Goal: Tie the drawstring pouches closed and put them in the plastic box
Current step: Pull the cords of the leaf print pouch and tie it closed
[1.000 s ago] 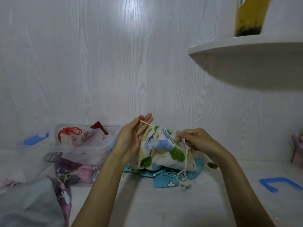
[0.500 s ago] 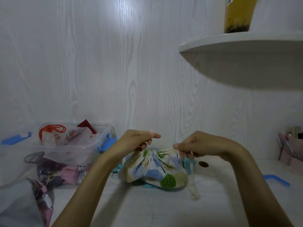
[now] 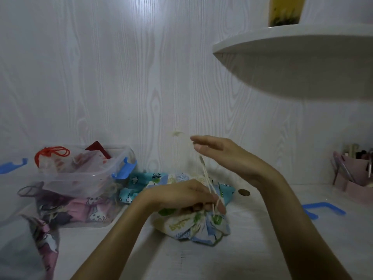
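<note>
Dim, cool-toned and soft throughout. One pale glare patch high on the wood-grain wall (image 3: 145,15), brightness falling off toward every corner. Heavy shadow under the curved shelf (image 3: 302,63), its underside nearly black at the right edge. Forearms dark against the lighter tabletop (image 3: 252,259). Motion blur on the raised right hand (image 3: 226,154) and on the cream drawstring (image 3: 207,178), its flying end a faint smear. Gathered pouch (image 3: 193,225) smudged, print barely legible. Wide-angle bowing of shelf and table edges; lower left corner lost to a dark, unfocused blur.
</note>
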The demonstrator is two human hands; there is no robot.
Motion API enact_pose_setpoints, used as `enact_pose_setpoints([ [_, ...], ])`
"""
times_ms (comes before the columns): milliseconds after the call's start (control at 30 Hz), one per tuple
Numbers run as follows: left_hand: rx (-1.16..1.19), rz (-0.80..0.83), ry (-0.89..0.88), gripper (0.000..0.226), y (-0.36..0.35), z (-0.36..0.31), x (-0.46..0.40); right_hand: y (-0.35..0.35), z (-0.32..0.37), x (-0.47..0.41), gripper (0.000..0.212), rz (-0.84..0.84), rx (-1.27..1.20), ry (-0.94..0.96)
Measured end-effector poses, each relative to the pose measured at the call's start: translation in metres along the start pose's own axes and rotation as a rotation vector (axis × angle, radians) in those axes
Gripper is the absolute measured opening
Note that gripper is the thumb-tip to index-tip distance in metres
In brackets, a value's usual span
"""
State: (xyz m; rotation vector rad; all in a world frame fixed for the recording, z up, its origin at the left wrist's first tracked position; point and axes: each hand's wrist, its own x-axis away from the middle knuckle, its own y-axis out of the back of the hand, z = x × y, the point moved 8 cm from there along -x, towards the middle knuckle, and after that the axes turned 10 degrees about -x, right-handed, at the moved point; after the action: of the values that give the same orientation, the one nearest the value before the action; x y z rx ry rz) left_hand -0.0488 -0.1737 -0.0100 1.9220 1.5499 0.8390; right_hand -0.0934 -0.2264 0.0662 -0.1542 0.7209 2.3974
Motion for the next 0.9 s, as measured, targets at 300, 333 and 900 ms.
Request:
enact_pose_setpoints([
  [300, 0.479, -0.079, -0.117, 0.024, 0.044, 0.031, 0.002, -0.004, -0.008, 0.005, 0.018, 0.165, 0.108, -0.010],
  [333, 0.494, -0.078, -0.121, 0.024, 0.044, 0.030, 0.001, -0.007, -0.008, 0.006, 0.017, 0.179, 0.111, -0.011],
  [900, 0.383, -0.307, 0.203, 0.038, 0.057, 0.046, 0.025, 0.016, -0.012, -0.001, 0.014, -0.109, 0.297, -0.038],
])
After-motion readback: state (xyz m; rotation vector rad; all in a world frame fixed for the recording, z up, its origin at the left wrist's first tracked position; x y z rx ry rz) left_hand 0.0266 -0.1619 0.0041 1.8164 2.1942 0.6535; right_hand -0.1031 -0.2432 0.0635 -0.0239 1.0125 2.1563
